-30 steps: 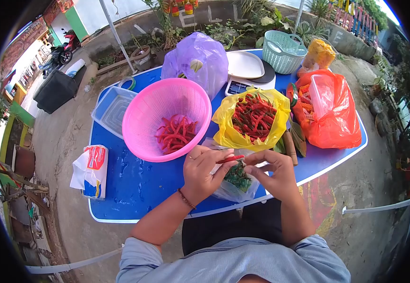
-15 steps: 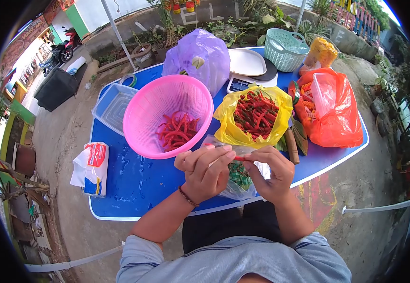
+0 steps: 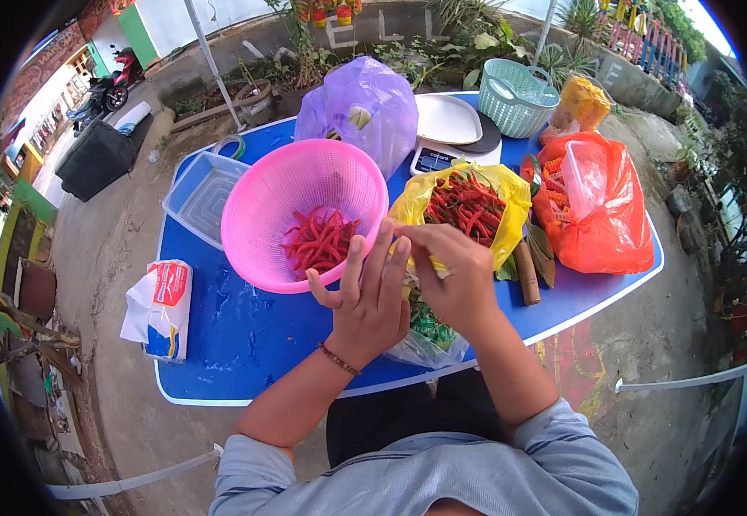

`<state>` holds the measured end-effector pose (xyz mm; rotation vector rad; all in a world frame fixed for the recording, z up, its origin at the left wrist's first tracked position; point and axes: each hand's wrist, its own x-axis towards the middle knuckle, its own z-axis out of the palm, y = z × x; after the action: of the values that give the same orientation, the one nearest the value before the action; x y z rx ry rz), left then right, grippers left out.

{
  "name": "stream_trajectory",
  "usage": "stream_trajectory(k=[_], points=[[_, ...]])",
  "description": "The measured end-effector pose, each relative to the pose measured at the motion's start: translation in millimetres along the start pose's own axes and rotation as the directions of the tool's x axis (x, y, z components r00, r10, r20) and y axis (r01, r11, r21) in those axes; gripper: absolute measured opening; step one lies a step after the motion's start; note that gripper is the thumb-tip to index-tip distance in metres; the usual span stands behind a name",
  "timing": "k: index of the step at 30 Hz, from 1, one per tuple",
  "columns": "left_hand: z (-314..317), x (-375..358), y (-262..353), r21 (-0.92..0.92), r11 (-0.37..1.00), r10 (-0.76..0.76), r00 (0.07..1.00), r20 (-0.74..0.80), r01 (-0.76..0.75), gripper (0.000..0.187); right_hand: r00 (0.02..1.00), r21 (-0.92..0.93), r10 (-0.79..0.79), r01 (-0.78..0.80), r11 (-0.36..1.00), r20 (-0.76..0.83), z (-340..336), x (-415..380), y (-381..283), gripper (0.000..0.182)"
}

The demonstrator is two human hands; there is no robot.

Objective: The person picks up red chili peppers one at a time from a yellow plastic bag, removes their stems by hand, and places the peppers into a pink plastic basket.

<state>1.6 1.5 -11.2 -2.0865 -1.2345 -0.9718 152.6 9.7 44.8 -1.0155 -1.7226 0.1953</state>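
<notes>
My left hand [image 3: 363,301] is raised over the near side of the pink colander [image 3: 253,193], fingers stretched and spread, its thumb hidden. Beside it, my right hand [image 3: 455,273] pinches thumb and forefinger together close to the left fingertips; what it holds, if anything, is hidden. Red chilies [image 3: 322,239] lie in the colander. A yellow bag [image 3: 508,185] full of red chilies [image 3: 466,206] with green stems stands just beyond my right hand. Below both hands sits a clear plastic bag [image 3: 433,351] with green stems [image 3: 429,325] inside, partly covered by the hands.
On the blue table [image 3: 218,344] are a tissue pack [image 3: 167,310], clear container [image 3: 201,202], purple bag [image 3: 365,103], kitchen scale [image 3: 438,161] with a white tray [image 3: 448,119], green basket [image 3: 519,107], red bag [image 3: 614,224] and a brown handle [image 3: 526,271].
A red chili showed between both hands' fingers earlier; now it is not visible there. The left fingers have straightened and spread, while my right hand has moved left and up.
</notes>
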Motion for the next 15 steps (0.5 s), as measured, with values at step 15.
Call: stream_trajectory(k=[15], points=[[0.5,-0.9,5.1,-0.226,0.968,0.171,0.95,0.263,-0.112,0.071,0.947,-0.232,0.252,-0.205,0.951,0.197,-34.1,-3.0,37.4,0.017]])
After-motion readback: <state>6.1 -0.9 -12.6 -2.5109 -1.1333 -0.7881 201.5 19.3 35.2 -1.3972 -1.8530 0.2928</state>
